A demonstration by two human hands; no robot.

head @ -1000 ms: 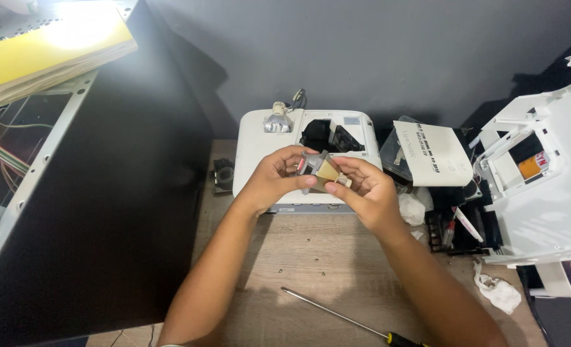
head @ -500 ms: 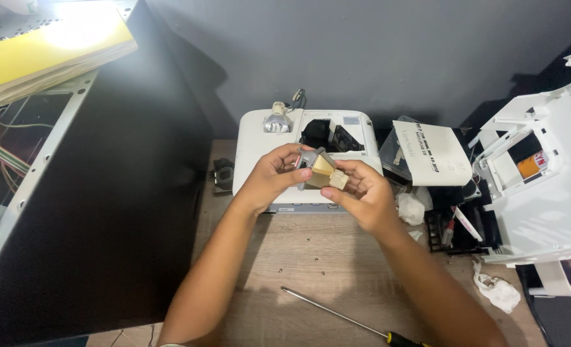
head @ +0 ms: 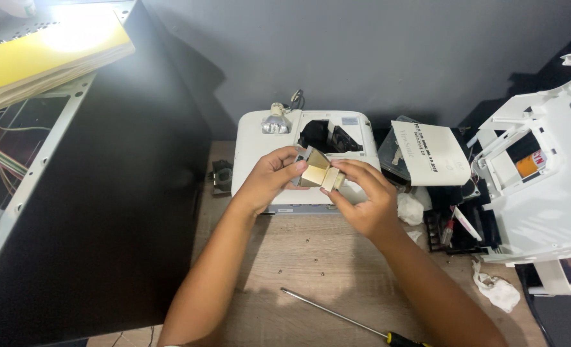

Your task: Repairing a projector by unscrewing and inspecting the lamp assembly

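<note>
Grey wall behind, and a pale wood-grain surface (head: pixel 311 257) below: my left hand (head: pixel 269 180) and right hand (head: pixel 362 199) both grasp one small boxy tan block (head: pixel 319 175), pinched between the fingers above the one white glossy plastic casing (head: pixel 253 151) lying just beyond them. One slim metal screwdriver (head: pixel 337 315) lies nearer me than the hands with bare wood between, while a tall black panel (head: pixel 125 212) closes off the left hand's side and one white plastic shell (head: pixel 543 205) crowds the right hand's side.
</note>
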